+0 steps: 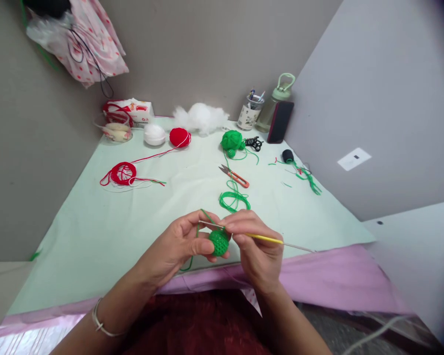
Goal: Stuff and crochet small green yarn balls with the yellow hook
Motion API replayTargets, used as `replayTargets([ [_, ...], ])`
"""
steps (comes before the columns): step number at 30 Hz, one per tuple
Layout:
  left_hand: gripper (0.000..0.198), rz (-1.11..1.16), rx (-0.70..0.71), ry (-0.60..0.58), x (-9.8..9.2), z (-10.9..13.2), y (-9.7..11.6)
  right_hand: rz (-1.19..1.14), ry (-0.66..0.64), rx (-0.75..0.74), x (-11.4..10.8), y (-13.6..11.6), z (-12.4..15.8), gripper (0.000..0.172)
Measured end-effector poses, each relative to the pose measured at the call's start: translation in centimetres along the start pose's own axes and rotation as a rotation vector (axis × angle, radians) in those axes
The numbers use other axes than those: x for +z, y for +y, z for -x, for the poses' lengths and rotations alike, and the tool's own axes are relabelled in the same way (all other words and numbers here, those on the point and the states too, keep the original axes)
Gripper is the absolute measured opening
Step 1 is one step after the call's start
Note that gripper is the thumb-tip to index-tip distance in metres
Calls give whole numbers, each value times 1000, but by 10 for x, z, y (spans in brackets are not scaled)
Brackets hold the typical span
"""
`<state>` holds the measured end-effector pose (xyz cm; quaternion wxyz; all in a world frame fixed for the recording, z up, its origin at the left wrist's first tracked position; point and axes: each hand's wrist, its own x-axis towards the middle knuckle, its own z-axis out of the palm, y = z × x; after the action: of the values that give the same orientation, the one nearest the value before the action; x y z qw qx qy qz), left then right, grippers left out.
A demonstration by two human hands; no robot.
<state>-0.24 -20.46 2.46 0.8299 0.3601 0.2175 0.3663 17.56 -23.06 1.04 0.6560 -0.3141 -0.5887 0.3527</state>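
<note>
Here's the left hand [181,240], thumb and fingers half curled, gripping a small green crocheted piece [219,243] above the near edge of the pale green cloth [163,202], a green strand [207,215] by its forefinger. The right hand [261,246] has its fingertips pinched tight on a yellow-handled hook [264,238], the metal shaft running just above the piece toward the left forefinger. Beyond, a loose green coil [234,194], then orange-handled snips [240,180], and farther back the green ball [232,140].

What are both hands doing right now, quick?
Left hand: closed, holding the green crocheted ball between thumb and fingers.
Right hand: closed, holding the yellow-handled hook.
</note>
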Motion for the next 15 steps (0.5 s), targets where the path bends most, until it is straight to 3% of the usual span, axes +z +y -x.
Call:
replayTargets([
  [3, 30, -178, 28, 44, -4, 2, -2, -32, 26, 22, -1, 1, -2, 16],
  [7, 23, -475, 145, 251, -4, 3, -5, -88, 70, 60, -3, 4, -4, 11],
  [12, 51, -334, 210, 315, 7, 1, -7, -72, 55, 83, -2, 9, -4, 13],
  [15, 51, -231, 226, 304, 13, 2, -8, -24, 67, 47, 0, 10, -3, 14],
])
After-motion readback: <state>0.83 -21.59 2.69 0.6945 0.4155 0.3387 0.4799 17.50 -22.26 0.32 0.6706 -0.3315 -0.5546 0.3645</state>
